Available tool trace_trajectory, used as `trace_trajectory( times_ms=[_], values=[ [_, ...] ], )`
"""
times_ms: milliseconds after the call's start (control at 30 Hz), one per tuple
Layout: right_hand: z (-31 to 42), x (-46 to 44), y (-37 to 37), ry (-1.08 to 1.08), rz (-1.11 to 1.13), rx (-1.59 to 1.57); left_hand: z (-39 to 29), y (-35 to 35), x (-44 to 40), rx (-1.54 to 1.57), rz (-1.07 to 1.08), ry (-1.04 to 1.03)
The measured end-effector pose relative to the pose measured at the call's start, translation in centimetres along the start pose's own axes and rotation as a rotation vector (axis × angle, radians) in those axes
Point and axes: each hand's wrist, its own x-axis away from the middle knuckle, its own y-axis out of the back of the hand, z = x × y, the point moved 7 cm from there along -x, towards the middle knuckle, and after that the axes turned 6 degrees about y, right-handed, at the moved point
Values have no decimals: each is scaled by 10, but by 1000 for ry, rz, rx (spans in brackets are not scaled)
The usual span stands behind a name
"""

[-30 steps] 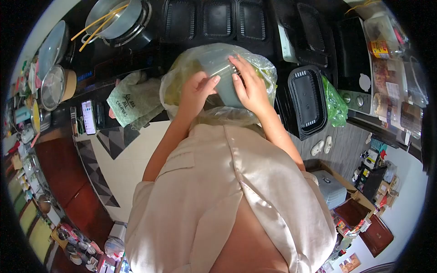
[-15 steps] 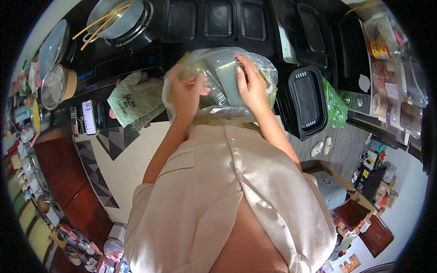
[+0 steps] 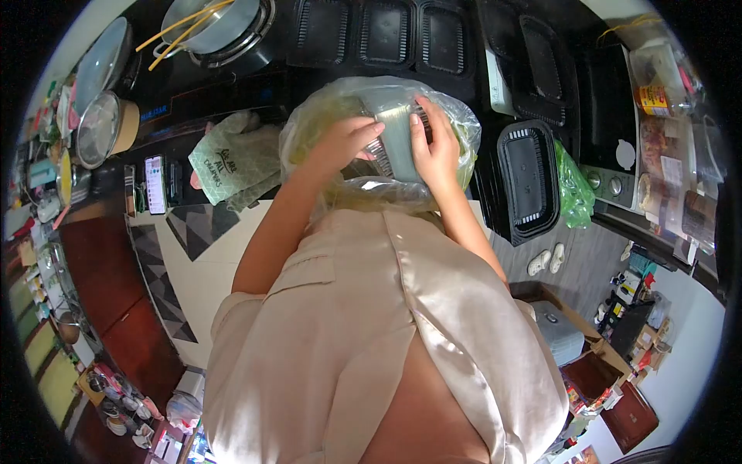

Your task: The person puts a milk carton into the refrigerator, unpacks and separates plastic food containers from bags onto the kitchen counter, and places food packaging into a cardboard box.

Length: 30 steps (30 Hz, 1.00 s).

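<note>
In front of my body lies an open clear plastic bag [image 3: 309, 108], and in it a stack of clear plastic lids [image 3: 399, 143] with ribbed edges. My left hand [image 3: 345, 145] reaches in over the bag's left side, its fingers and thumb closed at the left edge of the stack. On the opposite side my right hand [image 3: 437, 151] holds the stack's right edge, with the fingertips at its far corner. Part of the left fingers is hidden by the hand itself.
Several black plastic trays [image 3: 386, 35] line the back of the counter; another black tray [image 3: 529, 178] stands to the right beside a green plastic bag [image 3: 573, 185]. A pot [image 3: 209, 31] with chopsticks, a green patterned cloth [image 3: 232, 158] and a phone [image 3: 155, 184] are at left.
My left hand has moved right, from the bag's left side to the stack's left edge. My right hand stays on the stack's right edge. The whole view has shifted slightly.
</note>
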Motion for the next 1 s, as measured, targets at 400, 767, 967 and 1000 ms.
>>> trace_trajectory(
  times_ms=[400, 767, 967, 1000],
  values=[
    [-6, -4, -4, -48, 29, -9, 13, 5, -14, 22, -3, -128],
    [-30, -2, -21, -171, 293, -60, 7, 4, -14, 10, -57, -119],
    [-32, -3, -21, -212, 306, -25, 20, 8, -28, 3, -114, -65],
    [-32, -2, -20, -214, 304, -35, 21, 8, -27, 23, -103, -65]
  ],
)
